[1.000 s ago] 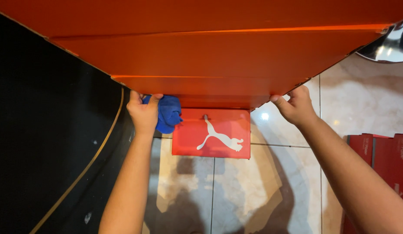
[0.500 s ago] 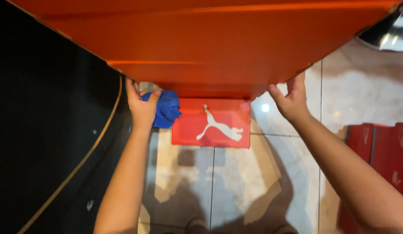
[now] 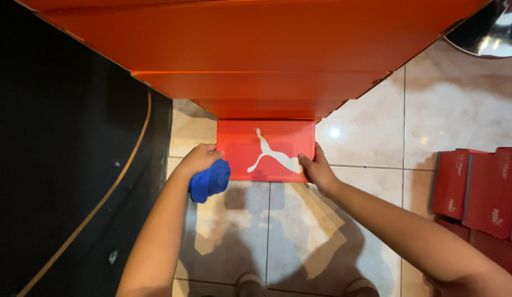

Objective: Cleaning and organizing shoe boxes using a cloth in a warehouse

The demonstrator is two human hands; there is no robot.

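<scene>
The stack of orange-red boxes [image 3: 256, 60] rises from the floor toward the camera, and both hands sit at its lowest visible box, the red box [image 3: 265, 149] with a white leaping-animal mark on its near face. That box stands on the pale marble tile floor [image 3: 371, 143], just right of a black surface with a thin gold curve [image 3: 63, 165] that fills the left side.

The main risk, as I judge it, is the stack itself. Several boxes sit one over another, and the hands press only the bottom one from its two near corners. A push or pull that is uneven between left and right could twist that box under the load and set the upper boxes sliding or tipping. The polished tile looks slick, so the bottom box may slip. The cloth could also slip out, since the left hand splits its hold between it and the box.

The left hand [image 3: 200, 159] is curled mostly closed around a bunched blue cloth [image 3: 211, 180], with its fingertips touching the box's near left edge. The right hand [image 3: 317, 170] is partly open, fingers laid flat against the near right corner of the box, pressing rather than wrapping it. More red boxes [image 3: 478, 190] stand at the far right, well apart from both hands.
</scene>
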